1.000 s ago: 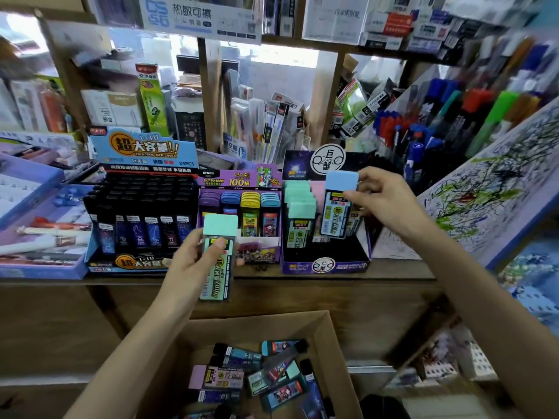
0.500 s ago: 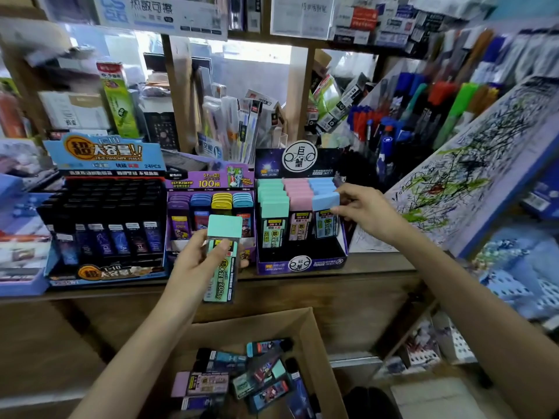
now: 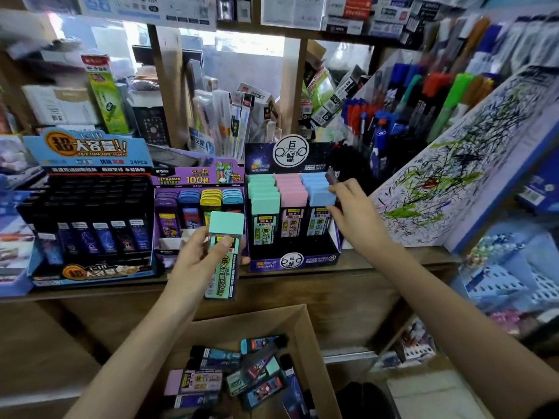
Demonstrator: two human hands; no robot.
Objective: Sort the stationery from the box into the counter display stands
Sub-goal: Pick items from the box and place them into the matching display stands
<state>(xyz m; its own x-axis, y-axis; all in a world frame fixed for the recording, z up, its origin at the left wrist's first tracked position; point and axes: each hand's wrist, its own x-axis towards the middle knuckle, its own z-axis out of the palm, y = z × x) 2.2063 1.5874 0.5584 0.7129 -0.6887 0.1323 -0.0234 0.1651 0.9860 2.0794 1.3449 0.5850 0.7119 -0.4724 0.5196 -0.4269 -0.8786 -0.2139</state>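
Mint case (image 3: pixel 226 226): gripped by left hand (image 3: pixel 198 261) | right hand (image 3: pixel 355 216) pinches blue case (image 3: pixel 320 198) in purple stand (image 3: pixel 293 261) | box (image 3: pixel 242 322): mixed cases (image 3: pixel 254 373)

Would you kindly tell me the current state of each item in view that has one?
Teal-capped clear plastic lead case: gripped cap-up by the left hand.
Blue-capped lead case: seated at the front of its row, cap edge pinched by the right hand.
Purple cardboard display stand: teal, pink and blue rows stocked.
Brown cardboard box: open, assorted cases lying loose inside.
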